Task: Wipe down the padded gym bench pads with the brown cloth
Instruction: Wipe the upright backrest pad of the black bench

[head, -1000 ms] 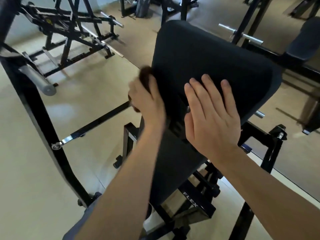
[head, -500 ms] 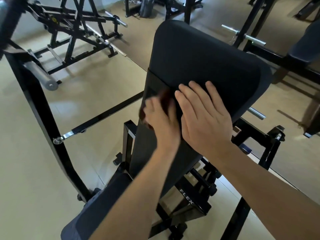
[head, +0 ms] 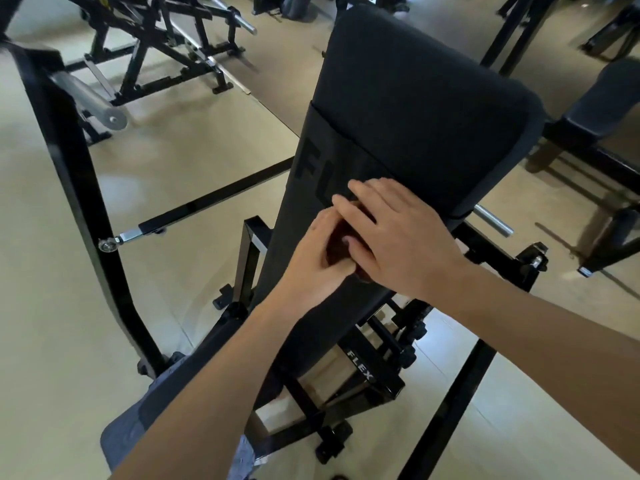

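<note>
While the seat (head: 138,424) lies nearest, the cloth (head: 337,252) is bunched mid-pad (head: 415,109), gripped by the curled left hand (head: 317,254); the right hand (head: 398,237) is laid flat over it, seemingly for pressure.

Both hands crowd one spot on the inclined back pad (head: 408,109), the right hand (head: 398,237) overlapping the left hand (head: 322,258) and the brown cloth (head: 341,251) between them. Above the grip, bare padding runs to the pad's top edge. Left of it, a black crossbar (head: 214,199) and upright frame (head: 69,161) stand over open floor.
</note>
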Demonstrator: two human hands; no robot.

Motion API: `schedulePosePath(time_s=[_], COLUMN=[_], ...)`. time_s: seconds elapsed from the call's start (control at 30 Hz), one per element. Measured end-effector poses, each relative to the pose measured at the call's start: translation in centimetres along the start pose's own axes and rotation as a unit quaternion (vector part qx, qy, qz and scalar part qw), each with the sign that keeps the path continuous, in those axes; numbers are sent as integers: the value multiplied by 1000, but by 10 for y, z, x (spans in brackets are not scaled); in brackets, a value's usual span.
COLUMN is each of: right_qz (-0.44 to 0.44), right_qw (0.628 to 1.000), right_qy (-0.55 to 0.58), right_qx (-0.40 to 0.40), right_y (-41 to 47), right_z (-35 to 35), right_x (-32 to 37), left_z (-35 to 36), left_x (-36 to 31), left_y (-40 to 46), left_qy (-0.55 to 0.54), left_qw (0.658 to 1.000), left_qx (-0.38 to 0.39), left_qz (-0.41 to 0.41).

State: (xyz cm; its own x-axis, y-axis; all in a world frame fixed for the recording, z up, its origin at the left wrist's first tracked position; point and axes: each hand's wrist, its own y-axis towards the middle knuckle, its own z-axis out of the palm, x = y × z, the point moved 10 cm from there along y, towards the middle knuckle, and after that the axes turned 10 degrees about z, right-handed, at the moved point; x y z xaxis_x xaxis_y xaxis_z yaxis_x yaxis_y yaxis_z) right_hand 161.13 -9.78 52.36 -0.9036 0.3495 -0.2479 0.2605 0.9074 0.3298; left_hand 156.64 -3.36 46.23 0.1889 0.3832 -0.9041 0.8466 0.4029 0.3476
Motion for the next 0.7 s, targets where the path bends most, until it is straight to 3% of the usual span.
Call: schedulePosePath(time_s=[0.13,0.23,0.4,0.47,0.57,0.7], right_qz=[-50,-54,19,-17,-149,-113], right_qw=[994,993,986,976,940,960], right_qy=[-97,-96,-125,-201,-307,-256], right_qx=[4,-33,-107,-80,-9,29], right_y=[-8,-6,24,38,37,49], right_z=[14,5,-39,-34,6,15], right_x=[6,16,-12,-4,23,12], left_z=[-24,-47,-84,-77,-65,-63], left_x=[29,40,35,27,27,42], left_y=[-6,6,51,77,100,102], left_qy=[-106,-58,19,-17,-19,-15], left_qw=[985,985,988,989,988,981], left_qx=[-65,-94,-69,-63,-92,-123], left_qz=[-119,-136,-134,-131,-122,-148])
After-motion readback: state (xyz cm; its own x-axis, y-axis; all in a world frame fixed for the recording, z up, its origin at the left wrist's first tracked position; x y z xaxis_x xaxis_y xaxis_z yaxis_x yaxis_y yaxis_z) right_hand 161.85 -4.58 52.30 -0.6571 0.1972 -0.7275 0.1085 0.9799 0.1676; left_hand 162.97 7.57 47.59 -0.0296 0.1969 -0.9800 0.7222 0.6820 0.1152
